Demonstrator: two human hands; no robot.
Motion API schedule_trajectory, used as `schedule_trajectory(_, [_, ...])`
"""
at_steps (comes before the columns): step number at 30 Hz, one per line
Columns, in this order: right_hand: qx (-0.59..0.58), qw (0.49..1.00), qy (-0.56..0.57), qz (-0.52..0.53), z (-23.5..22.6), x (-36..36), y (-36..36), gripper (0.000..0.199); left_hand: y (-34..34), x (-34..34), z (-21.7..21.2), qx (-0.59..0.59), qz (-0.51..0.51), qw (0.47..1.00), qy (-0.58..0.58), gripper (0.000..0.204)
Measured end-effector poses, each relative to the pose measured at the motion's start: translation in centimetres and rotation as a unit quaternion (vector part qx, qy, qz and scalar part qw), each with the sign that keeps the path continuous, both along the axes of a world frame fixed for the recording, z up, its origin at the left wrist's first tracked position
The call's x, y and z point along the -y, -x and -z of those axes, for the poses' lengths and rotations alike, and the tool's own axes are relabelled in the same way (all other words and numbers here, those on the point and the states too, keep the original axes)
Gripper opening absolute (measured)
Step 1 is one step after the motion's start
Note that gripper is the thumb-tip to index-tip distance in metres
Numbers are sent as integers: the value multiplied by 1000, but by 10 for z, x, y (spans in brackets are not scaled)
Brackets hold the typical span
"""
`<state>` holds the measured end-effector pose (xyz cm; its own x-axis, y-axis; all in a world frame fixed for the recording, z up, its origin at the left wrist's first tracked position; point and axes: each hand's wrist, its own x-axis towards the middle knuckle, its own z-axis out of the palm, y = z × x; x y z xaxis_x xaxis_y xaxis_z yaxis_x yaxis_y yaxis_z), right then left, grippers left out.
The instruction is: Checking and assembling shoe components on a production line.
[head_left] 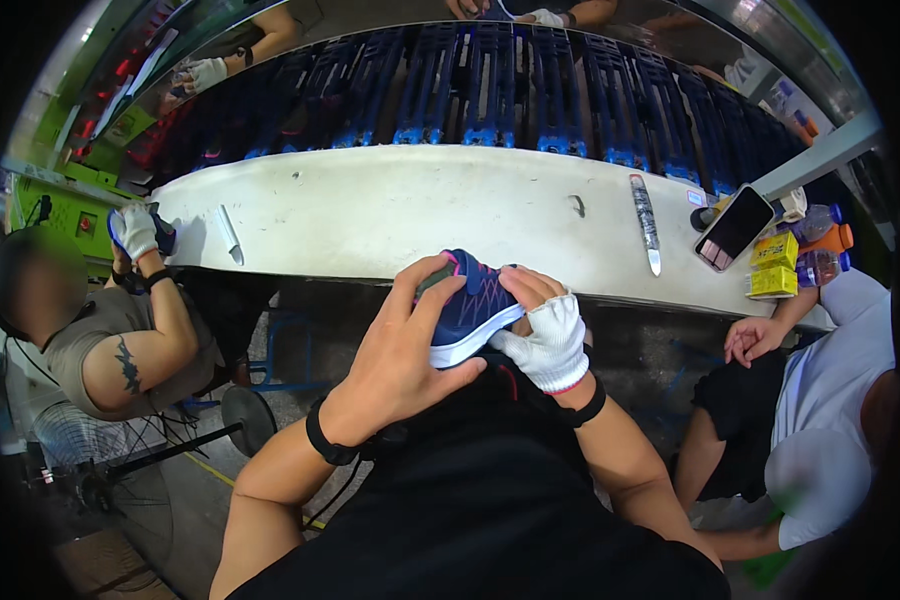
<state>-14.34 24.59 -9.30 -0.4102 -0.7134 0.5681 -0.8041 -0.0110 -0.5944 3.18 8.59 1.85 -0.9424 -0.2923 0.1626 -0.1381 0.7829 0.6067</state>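
Your bare left hand (395, 350) is grasping one navy shoe (470, 308) from eight o'clock; your gloved right hand (550, 340) is gripping it from between three and four. The shoe is sitting at the dial's centre. On the white table (420, 210), one slim silver tool (645, 225) is lying at two, one phone (735, 228) is resting between two and three, and two yellow boxes (773, 248) are standing near three.
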Motion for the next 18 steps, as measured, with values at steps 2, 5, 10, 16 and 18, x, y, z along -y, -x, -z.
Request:
schedule_trajectory(2, [2,1000,-9,-23,2,1,-1,69,-6,5,9,3,-19,1000,1,90])
schedule_trajectory(5, [9,999,-1,-44,1,7,5,67,-15,7,24,0,-50,999,0,90])
schedule_trajectory(10, [-20,998,4,-53,-4,13,11,62,-23,10,37,-38,-60,996,47,84])
schedule_trajectory(16, [-18,997,-14,-74,8,16,14,70,-23,19,56,-109,-58,992,-3,78])
schedule_trajectory(18, [92,995,-23,29,7,5,7,89,-27,18,63,-150,-50,986,-61,80])
